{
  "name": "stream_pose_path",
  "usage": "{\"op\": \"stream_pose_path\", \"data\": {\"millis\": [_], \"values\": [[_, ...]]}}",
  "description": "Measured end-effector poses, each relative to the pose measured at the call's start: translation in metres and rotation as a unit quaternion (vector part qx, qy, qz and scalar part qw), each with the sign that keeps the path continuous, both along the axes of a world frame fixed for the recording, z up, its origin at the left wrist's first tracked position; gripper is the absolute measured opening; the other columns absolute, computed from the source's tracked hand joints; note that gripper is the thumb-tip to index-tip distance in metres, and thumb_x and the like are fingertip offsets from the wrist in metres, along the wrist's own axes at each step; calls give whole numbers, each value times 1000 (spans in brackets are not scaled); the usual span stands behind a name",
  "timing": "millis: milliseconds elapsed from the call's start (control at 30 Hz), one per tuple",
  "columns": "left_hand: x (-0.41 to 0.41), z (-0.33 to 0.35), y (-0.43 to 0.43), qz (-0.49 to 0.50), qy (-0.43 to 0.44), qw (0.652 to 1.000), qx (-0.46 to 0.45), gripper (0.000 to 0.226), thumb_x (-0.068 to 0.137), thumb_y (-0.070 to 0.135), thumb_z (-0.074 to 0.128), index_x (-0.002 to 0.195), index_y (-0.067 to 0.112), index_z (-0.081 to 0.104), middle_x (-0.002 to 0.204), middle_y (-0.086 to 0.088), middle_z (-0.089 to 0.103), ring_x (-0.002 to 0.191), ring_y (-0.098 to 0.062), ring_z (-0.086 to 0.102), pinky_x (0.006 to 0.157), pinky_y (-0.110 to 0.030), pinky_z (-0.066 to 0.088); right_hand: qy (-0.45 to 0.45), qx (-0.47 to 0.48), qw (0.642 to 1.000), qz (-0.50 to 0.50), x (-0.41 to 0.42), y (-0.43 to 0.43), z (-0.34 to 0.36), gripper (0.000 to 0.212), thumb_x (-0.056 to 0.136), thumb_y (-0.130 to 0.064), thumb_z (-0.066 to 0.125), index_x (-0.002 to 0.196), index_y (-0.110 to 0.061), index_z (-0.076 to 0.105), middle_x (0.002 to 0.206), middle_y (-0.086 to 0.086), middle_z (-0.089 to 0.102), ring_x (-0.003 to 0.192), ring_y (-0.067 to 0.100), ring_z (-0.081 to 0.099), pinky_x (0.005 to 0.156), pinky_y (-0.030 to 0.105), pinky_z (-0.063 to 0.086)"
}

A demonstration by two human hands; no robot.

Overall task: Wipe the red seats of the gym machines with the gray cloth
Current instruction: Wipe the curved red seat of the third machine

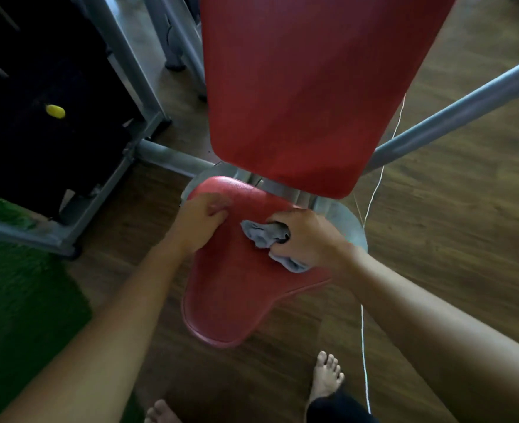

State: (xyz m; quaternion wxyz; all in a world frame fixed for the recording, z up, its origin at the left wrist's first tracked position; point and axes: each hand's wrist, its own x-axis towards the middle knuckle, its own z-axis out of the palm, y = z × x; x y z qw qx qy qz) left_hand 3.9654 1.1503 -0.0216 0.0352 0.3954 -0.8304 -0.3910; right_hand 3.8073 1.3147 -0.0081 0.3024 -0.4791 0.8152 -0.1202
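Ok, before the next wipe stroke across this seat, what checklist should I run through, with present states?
1. Gray cloth gripped in the right hand: ok.
2. Cloth lying against the red seat: ok.
3. Left hand gripping the seat's rear edge to steady it: ok.
4. Front half of the seat free of objects: ok.
5. Dirt left on the seat surface: cannot tell.
6. White cord clear of the right arm: cannot tell.
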Motion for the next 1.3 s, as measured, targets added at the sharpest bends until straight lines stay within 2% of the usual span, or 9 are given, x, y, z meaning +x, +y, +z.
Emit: {"op": "stream_pose_path", "data": {"millis": [100,167,267,400,467,567,700,1133,1300], "values": [[5,44,30,61,55,997,10,31,93,9,65,117,25,71,103,8,73,91,3,67,85,-15,52,-70,-43,996,-32,-21,25,34,20,76,-45,71,92,-34,66,77,-12,70,74,4,67,72,31,57],[6,80,55,92,86,992,14,29,95,10,62,114,30,70,100,18,70,86,17,62,74,1,43,-139,-77,985,-68,-29,43,65,15,81,-48,75,84,-36,66,72,-12,71,68,0,68,62,20,54],[10,130,91,138,122,983,19,23,98,17,61,113,30,71,103,21,70,93,18,60,74,3,41,-183,-121,971,-97,-25,64,109,15,82,-47,77,77,-40,64,68,-15,69,64,-4,66,58,11,44],[21,184,139,141,139,980,-14,20,99,17,60,114,28,69,107,22,67,100,16,58,80,1,43,-139,-204,965,-86,-9,90,160,16,86,-44,73,75,-40,62,71,-16,65,69,2,63,68,24,49],[28,207,160,133,143,980,-34,22,99,16,60,116,26,69,110,19,68,104,11,60,85,-3,46,-103,-228,966,-70,-2,103,187,11,86,-47,70,89,-36,68,81,-15,66,78,4,64,74,32,52],[39,237,187,133,153,978,-46,21,97,17,62,114,24,71,110,16,69,104,2,63,91,-22,53,-44,-251,964,-71,1,127,228,30,81,-54,65,104,-37,72,91,-14,68,86,6,65,79,37,53],[46,277,223,119,146,979,-84,17,97,29,61,111,27,70,107,14,67,102,-8,64,88,-41,57,0,-269,961,-72,-2,172,278,30,79,-55,66,105,-40,71,96,-16,68,88,4,65,80,36,53],[-17,380,372,63,188,968,-151,22,91,42,56,100,30,71,97,17,67,90,-6,63,83,-42,53,92,-264,953,-116,-48,353,393,42,73,-69,55,104,-44,69,99,-21,66,86,5,63,76,37,54],[-73,404,421,42,187,965,-179,20,91,43,57,97,31,72,98,20,68,91,-4,63,85,-37,52,96,-277,943,-159,-99,423,412,30,77,-56,67,103,-41,69,93,-18,68,85,6,63,73,36,53]]}}
